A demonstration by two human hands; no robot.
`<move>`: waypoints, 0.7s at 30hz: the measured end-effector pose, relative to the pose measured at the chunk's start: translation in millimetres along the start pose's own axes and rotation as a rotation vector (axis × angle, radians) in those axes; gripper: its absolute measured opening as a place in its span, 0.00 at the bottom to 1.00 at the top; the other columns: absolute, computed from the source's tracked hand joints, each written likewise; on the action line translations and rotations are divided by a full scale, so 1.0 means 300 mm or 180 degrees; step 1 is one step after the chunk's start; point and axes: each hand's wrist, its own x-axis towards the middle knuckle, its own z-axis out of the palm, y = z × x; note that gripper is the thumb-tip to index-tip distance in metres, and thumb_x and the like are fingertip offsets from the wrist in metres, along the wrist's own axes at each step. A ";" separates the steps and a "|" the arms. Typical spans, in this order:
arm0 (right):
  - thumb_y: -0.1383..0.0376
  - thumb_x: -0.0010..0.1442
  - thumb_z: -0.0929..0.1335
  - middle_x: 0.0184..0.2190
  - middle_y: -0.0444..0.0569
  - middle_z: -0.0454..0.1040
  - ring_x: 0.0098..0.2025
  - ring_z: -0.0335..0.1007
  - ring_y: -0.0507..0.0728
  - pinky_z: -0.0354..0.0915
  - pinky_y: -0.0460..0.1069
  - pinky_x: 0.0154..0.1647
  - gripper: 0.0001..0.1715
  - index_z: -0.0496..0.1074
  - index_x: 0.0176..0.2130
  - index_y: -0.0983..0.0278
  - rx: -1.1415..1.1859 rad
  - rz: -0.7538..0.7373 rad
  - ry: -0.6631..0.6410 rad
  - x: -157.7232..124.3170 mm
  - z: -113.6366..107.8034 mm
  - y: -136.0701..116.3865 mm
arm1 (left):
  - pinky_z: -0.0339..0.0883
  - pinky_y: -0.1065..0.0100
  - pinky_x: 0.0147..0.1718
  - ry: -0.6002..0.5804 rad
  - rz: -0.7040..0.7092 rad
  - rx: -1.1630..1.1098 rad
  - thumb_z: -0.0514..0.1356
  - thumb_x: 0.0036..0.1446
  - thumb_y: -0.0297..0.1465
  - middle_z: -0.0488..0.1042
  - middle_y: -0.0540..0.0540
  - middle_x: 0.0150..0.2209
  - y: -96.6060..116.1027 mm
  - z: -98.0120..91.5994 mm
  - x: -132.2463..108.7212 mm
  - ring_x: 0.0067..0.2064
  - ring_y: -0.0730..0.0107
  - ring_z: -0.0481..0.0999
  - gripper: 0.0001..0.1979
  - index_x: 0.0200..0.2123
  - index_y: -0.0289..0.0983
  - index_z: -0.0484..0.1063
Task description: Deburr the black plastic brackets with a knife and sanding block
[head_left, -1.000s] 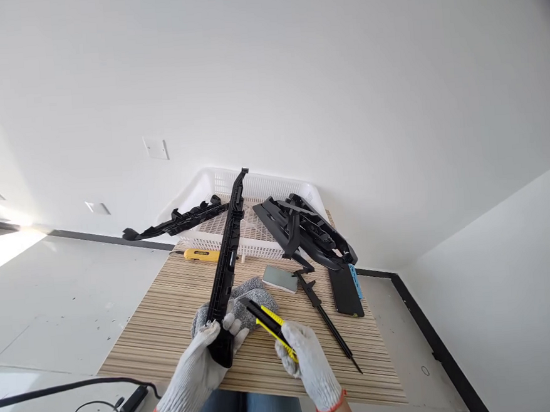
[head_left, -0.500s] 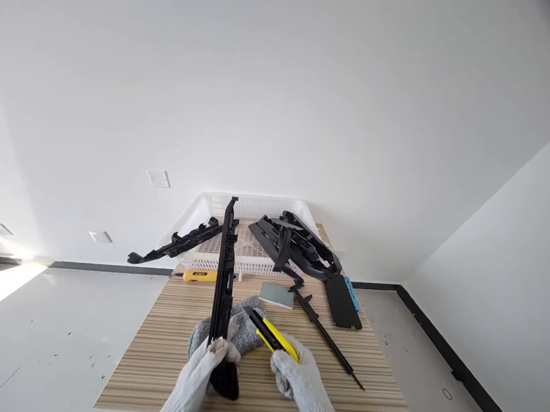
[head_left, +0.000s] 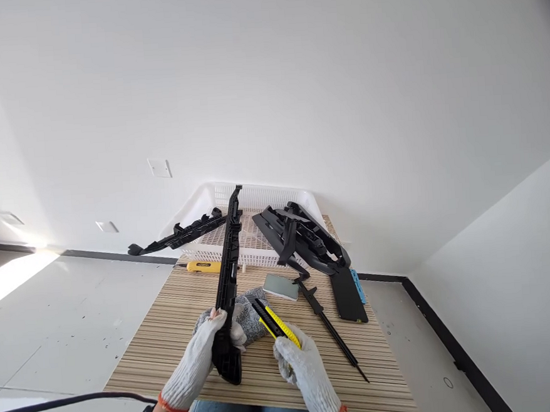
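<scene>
In a white knit glove, my left hand (head_left: 204, 349) is closed around the lower part of a long black plastic trim piece (head_left: 229, 272), which points up and away from me over the table. My right hand (head_left: 302, 361), gloved too, grips a yellow and black utility knife (head_left: 278, 325), its front end pointing up and left toward the trim piece. The knife and the trim piece are apart. Behind them a crumpled grey cloth (head_left: 253, 319) lies on the wood-patterned table (head_left: 167, 351), partly hidden by the trim piece and my left hand.
A white plastic basket (head_left: 260, 257) at the back holds several black plastic parts (head_left: 305, 238); another long part (head_left: 178, 235) overhangs its left side. Around lie a yellow-handled tool (head_left: 204, 267), a grey-green box (head_left: 281, 287), a black caliper (head_left: 328, 324), a black phone (head_left: 348, 295) and a blue piece (head_left: 358, 286).
My view has shifted a little, so the whole scene sits slightly differently. Both hands keep their holds on the trim piece and the utility knife; more of my forearms shows.
</scene>
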 end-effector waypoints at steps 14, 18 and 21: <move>0.55 0.55 0.74 0.25 0.44 0.74 0.23 0.66 0.52 0.65 0.46 0.23 0.26 0.80 0.51 0.63 -0.0810 -0.0530 -0.0282 -0.046 -0.002 0.020 | 0.62 0.72 0.17 0.0545 -0.0301 -0.0170 0.67 0.48 0.54 0.66 0.56 0.15 0.002 0.010 0.021 0.17 0.74 0.65 0.26 0.32 0.40 0.62; 0.54 0.57 0.73 0.38 0.50 0.82 0.33 0.77 0.58 0.74 0.51 0.34 0.26 0.80 0.52 0.62 -0.1263 -0.0873 -0.0084 -0.047 -0.002 0.021 | 0.62 0.71 0.16 0.0528 -0.0338 0.0012 0.65 0.47 0.57 0.67 0.55 0.16 -0.001 -0.017 0.022 0.16 0.75 0.63 0.28 0.32 0.40 0.64; 0.55 0.57 0.73 0.46 0.53 0.82 0.43 0.79 0.62 0.76 0.53 0.45 0.25 0.80 0.52 0.62 -0.1423 -0.1098 0.0013 -0.044 -0.004 0.015 | 0.65 0.69 0.20 0.0278 -0.0259 0.0019 0.67 0.48 0.54 0.70 0.53 0.19 0.002 -0.037 0.016 0.19 0.74 0.66 0.26 0.34 0.39 0.66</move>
